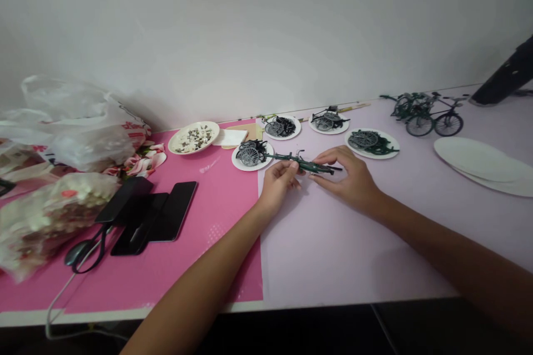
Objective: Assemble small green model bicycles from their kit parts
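Note:
Between my hands, above the lilac part of the table, lies a dark green toy bicycle (307, 166) on its side, seen nearly edge-on. My left hand (280, 183) pinches it near the middle with thumb and fingers. At its right end, my right hand (345, 173) grips it between thumb and fingertips. Just behind my left hand is a white plate (235, 162) with grey spoked wheels and dark parts. Farther back stand two more plates of wheels and black parts, a white plate (298, 132) and another plate (322, 132). A right-hand plate (372, 156) carries green parts and a wheel.
Toy bicycles (433, 116) stand at the back right, near stacked white plates (478, 158). A bowl (194, 150) of small pieces sits back left. Plastic bags (83, 127), a black phone (175, 211) and a cable (62, 294) occupy the left side. A wall (266, 33) closes the back.

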A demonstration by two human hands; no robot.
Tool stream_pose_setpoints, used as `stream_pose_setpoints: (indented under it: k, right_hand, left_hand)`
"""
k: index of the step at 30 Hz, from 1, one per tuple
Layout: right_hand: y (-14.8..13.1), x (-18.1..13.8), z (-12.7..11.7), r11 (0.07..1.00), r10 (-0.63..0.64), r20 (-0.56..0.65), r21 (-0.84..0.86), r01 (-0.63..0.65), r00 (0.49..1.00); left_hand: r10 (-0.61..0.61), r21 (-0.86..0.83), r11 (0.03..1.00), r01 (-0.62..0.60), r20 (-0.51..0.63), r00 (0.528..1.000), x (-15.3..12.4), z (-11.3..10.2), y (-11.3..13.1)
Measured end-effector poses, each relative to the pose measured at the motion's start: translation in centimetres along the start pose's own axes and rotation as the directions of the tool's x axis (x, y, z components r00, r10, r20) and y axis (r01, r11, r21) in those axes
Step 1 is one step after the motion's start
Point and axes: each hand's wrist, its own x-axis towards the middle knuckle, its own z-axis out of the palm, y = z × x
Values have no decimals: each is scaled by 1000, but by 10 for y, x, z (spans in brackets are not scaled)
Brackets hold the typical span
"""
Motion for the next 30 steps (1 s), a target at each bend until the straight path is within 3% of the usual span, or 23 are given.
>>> stream_pose_setpoints:
  k: [7,12,20,30]
  right_hand:
    - [0,-3,0,995,92,11,-30,-92,996]
    - [0,-2,0,999,9,80,-36,-6,997]
    - [4,-2,1,1000,-8,93,-22,10,996]
    - [4,3,-1,991,-59,-4,-119,58,998]
  left_hand:
    - [-6,4,1000,6,5,1000,-1,1,2]
    - [-18,4,1000,18,-5,1000,-1,2,4]
    - [-18,1,1000,18,-34,999,0,3,3]
    - [-13,150,989,16,-25,1000,-1,5,0]
